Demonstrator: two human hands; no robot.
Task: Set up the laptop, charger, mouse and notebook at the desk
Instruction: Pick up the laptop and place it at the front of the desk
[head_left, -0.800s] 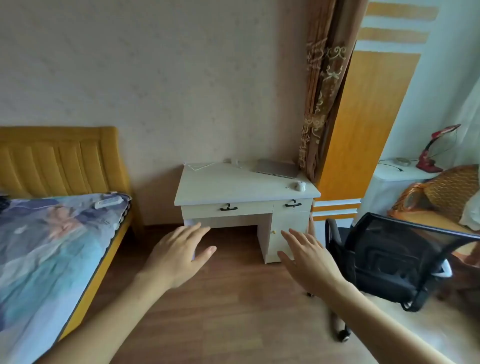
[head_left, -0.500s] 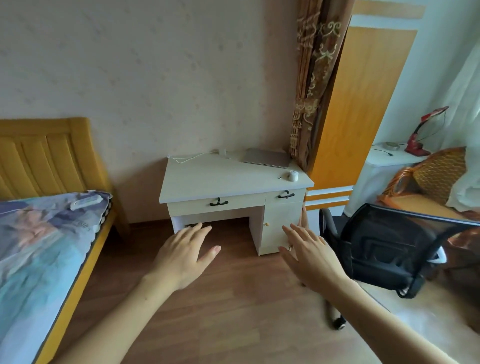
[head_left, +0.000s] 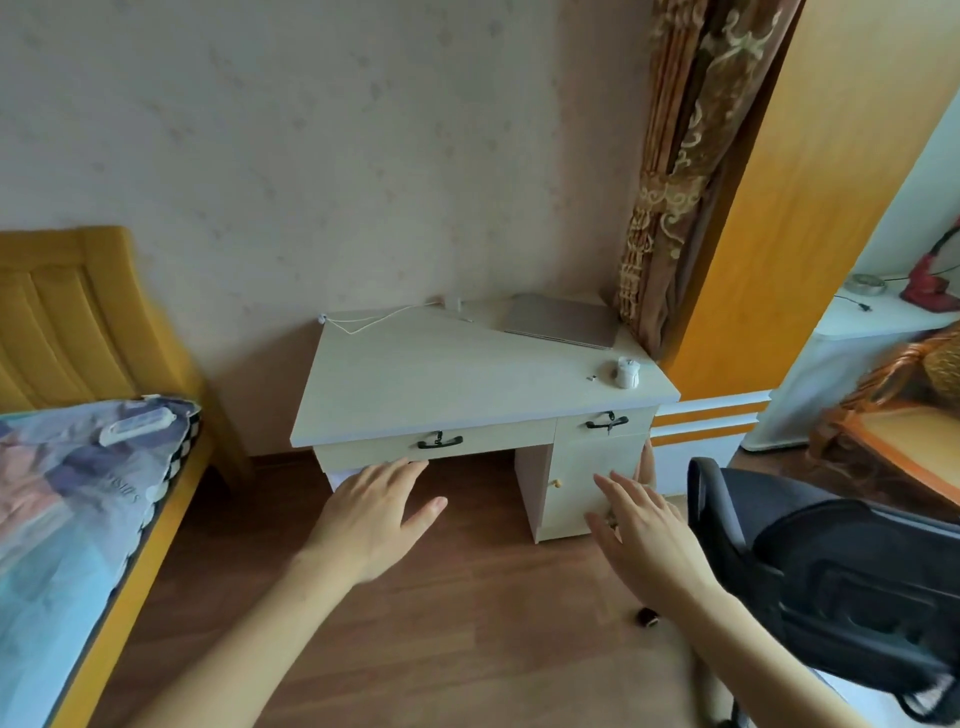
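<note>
Closer now to white wooden desk (head_left: 467, 384); closed grey laptop (head_left: 563, 321), white mouse (head_left: 627, 373), white charger cable (head_left: 374, 319) on top. Left hand (head_left: 371, 514), right hand (head_left: 649, 540) outstretched, fingers spread, empty. Notebook unseen. Bedsheet lettering illegible.

white desk (head_left: 447, 379), closed laptop (head_left: 563, 320), mouse (head_left: 627, 372), charger (head_left: 453, 302)

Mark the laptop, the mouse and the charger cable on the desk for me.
laptop (head_left: 563, 319): head view, middle of the closed lid.
mouse (head_left: 627, 372): head view, top of its white shell.
charger cable (head_left: 375, 321): head view, white cord near the desk's back left corner.
</note>
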